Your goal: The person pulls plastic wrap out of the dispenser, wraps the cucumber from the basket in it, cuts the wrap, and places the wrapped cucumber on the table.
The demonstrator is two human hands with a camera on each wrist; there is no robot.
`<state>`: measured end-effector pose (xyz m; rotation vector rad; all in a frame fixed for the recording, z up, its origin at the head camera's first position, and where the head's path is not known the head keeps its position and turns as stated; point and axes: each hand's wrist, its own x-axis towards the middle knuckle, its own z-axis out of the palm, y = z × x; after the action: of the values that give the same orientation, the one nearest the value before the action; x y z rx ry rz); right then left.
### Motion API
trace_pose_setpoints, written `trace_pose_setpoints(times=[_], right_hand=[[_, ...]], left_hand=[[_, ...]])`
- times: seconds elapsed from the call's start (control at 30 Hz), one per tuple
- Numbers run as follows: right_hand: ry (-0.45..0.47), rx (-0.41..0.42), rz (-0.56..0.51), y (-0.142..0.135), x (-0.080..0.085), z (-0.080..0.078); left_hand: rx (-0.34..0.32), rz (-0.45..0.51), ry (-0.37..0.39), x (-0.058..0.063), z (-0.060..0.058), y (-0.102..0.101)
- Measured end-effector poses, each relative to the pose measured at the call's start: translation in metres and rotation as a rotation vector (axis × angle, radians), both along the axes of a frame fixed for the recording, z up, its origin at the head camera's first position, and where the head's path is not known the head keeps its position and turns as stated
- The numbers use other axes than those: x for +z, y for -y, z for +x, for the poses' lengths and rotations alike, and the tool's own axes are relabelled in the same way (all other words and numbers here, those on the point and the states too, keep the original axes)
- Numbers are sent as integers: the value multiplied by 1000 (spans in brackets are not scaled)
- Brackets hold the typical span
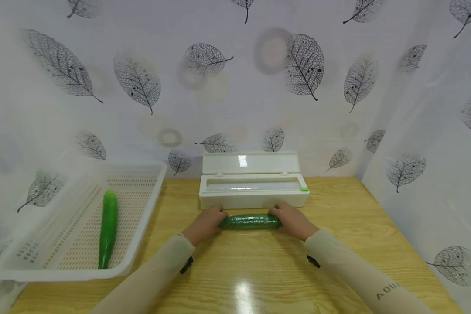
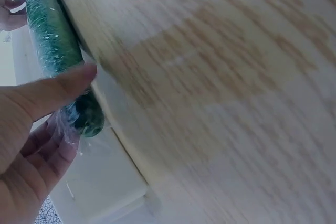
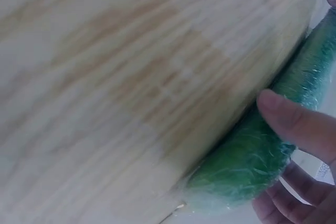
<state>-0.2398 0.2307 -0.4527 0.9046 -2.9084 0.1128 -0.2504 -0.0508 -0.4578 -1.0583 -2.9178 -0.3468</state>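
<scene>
A green cucumber (image 1: 251,221) wrapped in clear cling film lies crosswise in front of the white box in the head view. My left hand (image 1: 209,220) grips its left end; in the left wrist view the thumb (image 2: 63,87) lies over it and loose film bunches by the fingers. On the right end is my right hand (image 1: 292,219), thumb (image 3: 294,121) on one side and fingers curled on the other. Film wrinkles over the whole cucumber (image 3: 241,161) in the right wrist view. The white cling film box (image 1: 255,200) stands just beyond, lid up, a roll (image 1: 243,186) inside.
At the left stands a white plastic basket (image 1: 145,226) with one unwrapped cucumber (image 1: 109,226) in it. A green slider (image 1: 304,189) sits at the box's right end. Behind the wooden table (image 1: 235,266) hangs a leaf-patterned curtain (image 1: 235,109), which also runs along the right side.
</scene>
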Motion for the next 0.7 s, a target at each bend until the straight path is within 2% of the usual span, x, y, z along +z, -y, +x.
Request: trace_pose_setpoints(times=[0.13,0.23,0.37,0.5,0.6,0.7], right_hand=[[15,-2,-5,-1,1,-1],[60,-14,-41,-1,3,-1],[159,-44,-102,-2,6,-2],[237,-82,-116,-5,9,-2],[250,-79,-109,-7,8,-2],[236,-58,-92,-9,5,-2]], left_hand=[[-10,-9,-65,-3,-1,-1],[-27,5,-133,-5,-2,-1],[-22,62,-148,-3,-3,-1],[-30,98,-155,1,-3,0],[-53,107,-181,4,-1,1],[-59,143,-159,7,1,3]])
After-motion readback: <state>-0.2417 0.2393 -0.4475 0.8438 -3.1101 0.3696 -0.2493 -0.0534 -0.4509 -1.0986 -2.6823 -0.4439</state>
